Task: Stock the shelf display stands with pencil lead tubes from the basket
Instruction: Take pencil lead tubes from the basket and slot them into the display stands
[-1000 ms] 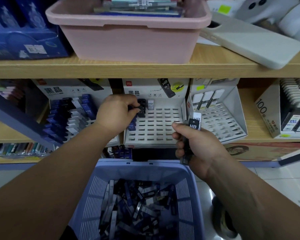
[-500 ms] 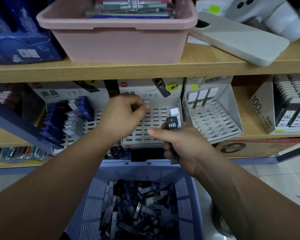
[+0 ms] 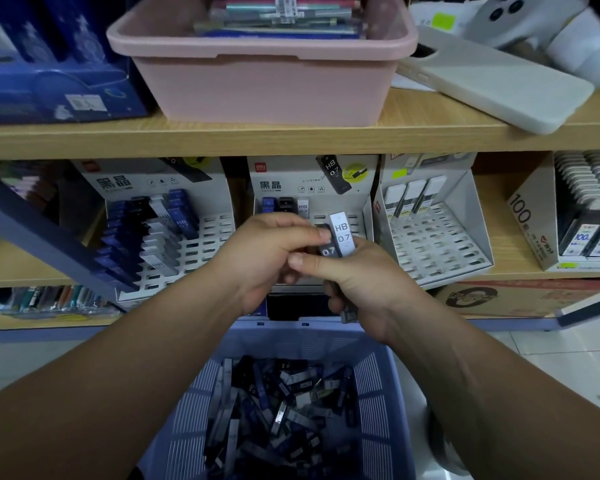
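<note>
Both hands meet in front of the middle display stand [image 3: 359,216], above the blue basket [image 3: 378,393] of loose pencil lead tubes [image 3: 278,420]. The right hand [image 3: 357,282] grips a small bunch of tubes, a white HB 0.7 tube [image 3: 342,235] uppermost. The left hand [image 3: 267,258] pinches what looks like the black tube [image 3: 327,250] beside it, though fingers hide most of it.

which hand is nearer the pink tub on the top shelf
Left. The left hand sits almost straight below the pink tub; the right hand is lower and off to the right.
</note>
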A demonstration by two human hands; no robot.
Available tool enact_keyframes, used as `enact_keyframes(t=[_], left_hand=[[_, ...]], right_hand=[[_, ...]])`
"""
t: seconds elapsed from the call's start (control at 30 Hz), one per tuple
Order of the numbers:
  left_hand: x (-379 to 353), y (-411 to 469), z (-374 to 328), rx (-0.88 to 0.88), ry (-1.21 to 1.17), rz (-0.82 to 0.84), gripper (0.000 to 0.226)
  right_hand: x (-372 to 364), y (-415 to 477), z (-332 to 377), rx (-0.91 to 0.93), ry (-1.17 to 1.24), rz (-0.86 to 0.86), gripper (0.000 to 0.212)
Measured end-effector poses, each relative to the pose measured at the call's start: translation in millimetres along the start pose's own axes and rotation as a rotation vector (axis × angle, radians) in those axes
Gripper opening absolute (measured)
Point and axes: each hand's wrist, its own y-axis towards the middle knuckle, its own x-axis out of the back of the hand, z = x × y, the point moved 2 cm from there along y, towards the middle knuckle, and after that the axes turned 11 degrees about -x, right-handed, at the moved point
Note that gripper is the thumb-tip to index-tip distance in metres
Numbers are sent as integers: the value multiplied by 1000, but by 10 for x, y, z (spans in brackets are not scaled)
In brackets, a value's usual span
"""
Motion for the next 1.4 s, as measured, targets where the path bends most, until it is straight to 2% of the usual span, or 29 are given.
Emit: enact_keyframes(t=[0.07,0.17,0.3,0.37,0.47,0.57,0.77,0.97,1.4], left_hand=[[65,28,-29,37,-76,-17,17],[221,77,-115,10,-85,-56,7],[494,181,-169,-196,157,-299,13],[576,223,-144,-291,307,-351,12],[586,282,-56,-381,529,-270,14],[552,340,46,-453,662,-216,17],[514,405,180,-465,729,-206,7],[554,456,233,-498,729,-242,8],[555,437,221,-598,833,-184,10]], right_hand=[[15,7,-9,-27,-10,-17,40],[20,18,-40,-72,-4,-41,58],[56,29,-75,-85,43,-28,47],[85,35,-84,-90,65,-31,46],[118,46,-98,-99,82,-38,41],[139,59,-111,-98,73,-38,46],[188,58,-135,-117,67,-52,47],[217,48,-129,-105,93,-38,47],[197,23,-129,-101,79,-41,42]])
